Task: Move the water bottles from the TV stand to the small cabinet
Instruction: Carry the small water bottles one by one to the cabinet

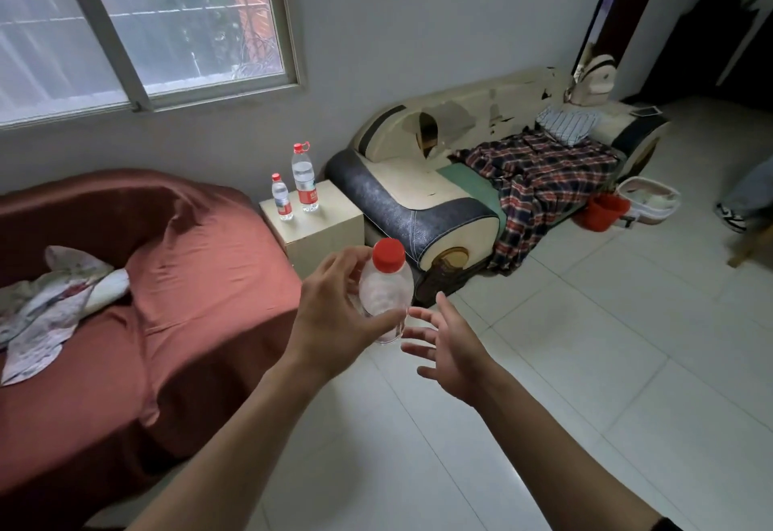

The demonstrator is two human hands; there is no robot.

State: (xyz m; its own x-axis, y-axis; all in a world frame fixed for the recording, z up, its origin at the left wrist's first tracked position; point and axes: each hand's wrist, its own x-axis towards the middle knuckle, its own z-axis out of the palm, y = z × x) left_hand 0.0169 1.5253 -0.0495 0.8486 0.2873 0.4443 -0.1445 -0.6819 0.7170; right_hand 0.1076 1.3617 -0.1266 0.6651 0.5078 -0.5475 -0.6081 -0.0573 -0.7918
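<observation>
My left hand [334,317] grips a clear water bottle [387,288] with a red cap, held upright in mid-air above the floor. Just right of that bottle, my right hand [449,346] hovers with spread fingers and holds nothing. Farther off, the small beige cabinet [330,221] stands between a bed and a sofa. On its top stand two red-capped bottles: a short one [281,197] at the left and a taller one [304,179] beside it. The TV stand is out of view.
A bed with a rust-red cover [167,300] fills the left side. A worn sofa [481,179] with a plaid blanket sits right of the cabinet. Red and white basins [627,204] lie by the sofa's end. Another person's foot [732,217] shows at far right. White tiled floor spreads below.
</observation>
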